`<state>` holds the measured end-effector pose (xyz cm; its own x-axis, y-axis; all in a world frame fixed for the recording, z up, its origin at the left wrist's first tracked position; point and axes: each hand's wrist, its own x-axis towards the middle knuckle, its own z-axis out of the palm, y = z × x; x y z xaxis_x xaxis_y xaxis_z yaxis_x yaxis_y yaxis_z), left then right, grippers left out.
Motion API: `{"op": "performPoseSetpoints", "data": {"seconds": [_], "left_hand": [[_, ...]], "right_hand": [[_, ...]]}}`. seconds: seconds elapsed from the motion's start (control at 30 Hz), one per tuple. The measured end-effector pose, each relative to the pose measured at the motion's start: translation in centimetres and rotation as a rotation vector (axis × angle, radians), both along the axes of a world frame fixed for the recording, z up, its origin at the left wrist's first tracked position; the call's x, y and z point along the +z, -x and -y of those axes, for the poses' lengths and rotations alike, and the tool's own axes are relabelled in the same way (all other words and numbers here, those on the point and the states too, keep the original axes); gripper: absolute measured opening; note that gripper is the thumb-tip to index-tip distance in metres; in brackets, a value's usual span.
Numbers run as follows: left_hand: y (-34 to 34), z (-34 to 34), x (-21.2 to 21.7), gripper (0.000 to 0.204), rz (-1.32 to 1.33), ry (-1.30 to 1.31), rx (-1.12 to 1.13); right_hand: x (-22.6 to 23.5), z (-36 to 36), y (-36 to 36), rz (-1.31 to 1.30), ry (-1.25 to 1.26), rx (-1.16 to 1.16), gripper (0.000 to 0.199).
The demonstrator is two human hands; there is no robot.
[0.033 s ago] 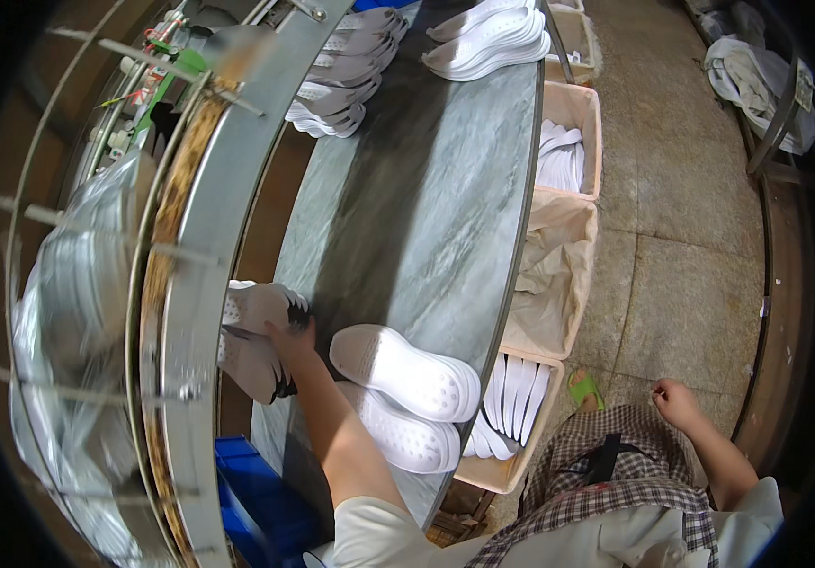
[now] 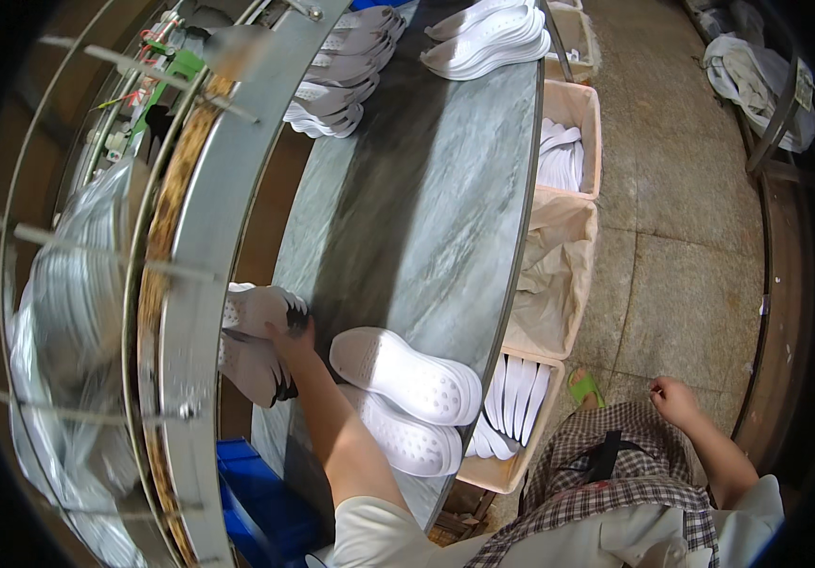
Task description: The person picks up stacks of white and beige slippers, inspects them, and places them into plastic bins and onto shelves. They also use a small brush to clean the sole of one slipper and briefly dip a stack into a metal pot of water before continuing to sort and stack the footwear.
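At the table's left edge, my left hand (image 2: pixel 292 339) is closed on the near end of a stack of white shoe soles (image 2: pixel 260 310), its thumb along the side. Some of its fingers are hidden behind the stack. A second stack of soles (image 2: pixel 251 367) lies right beside it, toward me. Closer to the table's right edge, two more piles of white soles (image 2: pixel 407 374) lie side by side, dotted with round marks. My right hand (image 2: pixel 675 401) hangs over the floor by my checked apron (image 2: pixel 616 454), curled into a loose fist with nothing visible in it.
Left of the marble-patterned table (image 2: pixel 426 218) runs a metal rail (image 2: pixel 204 256) with a wire-and-rod frame. More sole stacks (image 2: pixel 488 43) stand at the far end. Lined bins (image 2: pixel 573 322) border the right side, some holding white pieces. A blue crate (image 2: pixel 265 502) sits below left.
The rods of the frame on the left have shifted slightly toward me. My hands and the soles are practically unmoved.
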<state>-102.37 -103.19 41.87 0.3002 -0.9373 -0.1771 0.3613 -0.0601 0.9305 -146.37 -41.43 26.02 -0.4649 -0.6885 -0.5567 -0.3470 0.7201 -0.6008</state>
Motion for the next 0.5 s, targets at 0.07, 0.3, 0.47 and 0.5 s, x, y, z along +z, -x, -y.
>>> {"op": "performPoseSetpoints", "data": {"seconds": [0.07,0.3,0.47,0.5], "left_hand": [[0.0,1.6,-0.9,0.054,-0.107,0.006,0.056],[5.9,-0.5,5.0,0.042,-0.608,-0.198,-0.022],[15.1,-17.2,11.6,0.038,-0.756,-0.52,-0.184],[17.2,-20.9,12.7,0.039,-0.829,-0.575,-0.233]], "right_hand": [[0.3,2.0,0.1,-0.001,0.02,0.056,0.019],[2.6,8.8,2.6,0.019,0.218,0.223,0.021],[6.2,16.4,3.7,0.36,0.501,0.105,0.035],[7.3,18.5,3.5,0.621,0.517,0.029,0.04]]}}
